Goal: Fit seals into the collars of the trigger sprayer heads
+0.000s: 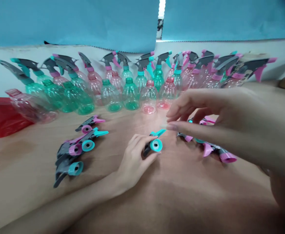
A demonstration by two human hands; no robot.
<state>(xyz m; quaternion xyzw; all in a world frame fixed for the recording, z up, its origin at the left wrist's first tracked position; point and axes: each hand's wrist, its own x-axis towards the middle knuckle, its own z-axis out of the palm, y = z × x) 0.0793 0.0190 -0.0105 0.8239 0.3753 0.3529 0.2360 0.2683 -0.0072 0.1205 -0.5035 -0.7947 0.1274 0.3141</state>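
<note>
My left hand [135,159] is closed round a grey spray head with a turquoise collar and trigger [156,145], low over the table. Its round collar opening faces me, with a white insert and a dark centre. To the right, my right hand [206,113] hovers a little higher, thumb and fingertips drawn together in a pinch. A small pale, translucent bit shows at the thumb tip, too blurred to name. Under and behind that hand lie several pink, turquoise and grey spray heads [227,157], partly hidden. Another pile of spray heads [75,149] lies left of my left hand.
Open clear green bottles [131,97] and pink bottles [149,99] stand in a row across the back. Behind them are several bottles with spray heads fitted [158,76]. A red plastic bag [6,117] lies at the left edge. Blue sheeting [71,22] hangs behind.
</note>
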